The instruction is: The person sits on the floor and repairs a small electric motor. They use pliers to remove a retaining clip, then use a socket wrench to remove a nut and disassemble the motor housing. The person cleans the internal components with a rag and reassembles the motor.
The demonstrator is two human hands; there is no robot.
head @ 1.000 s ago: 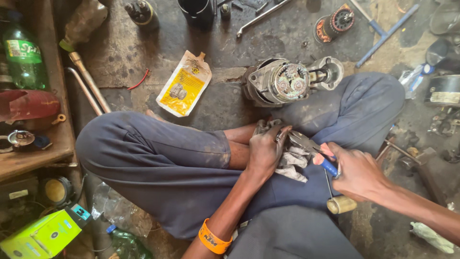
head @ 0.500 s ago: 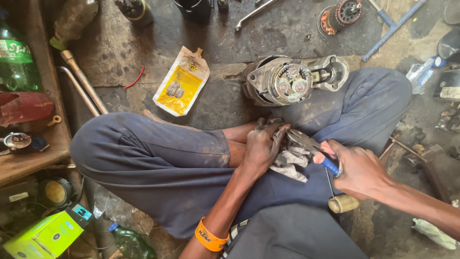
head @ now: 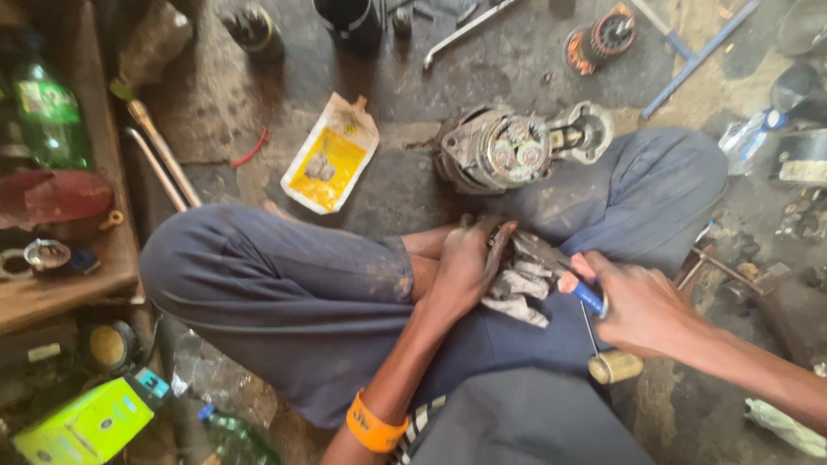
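While person sits cross-legged on grimy floor, left hand (head: 465, 263) curls shut over grey rag (head: 521, 288) bunched in lap; whatever lies under rag hidden. Right hand (head: 633, 301) closed round blue-handled pliers (head: 560, 267), pliers' nose pushed into rag, touching left fingers. Orange wristband (head: 372, 424) on left forearm. Motor housing (head: 504, 155) on floor just beyond knees. Yellow packet (head: 332, 155) left of it. Green bottle (head: 47, 112) far left.

Right hand (head: 642, 306) with pliers (head: 556, 263) edged slightly lower.
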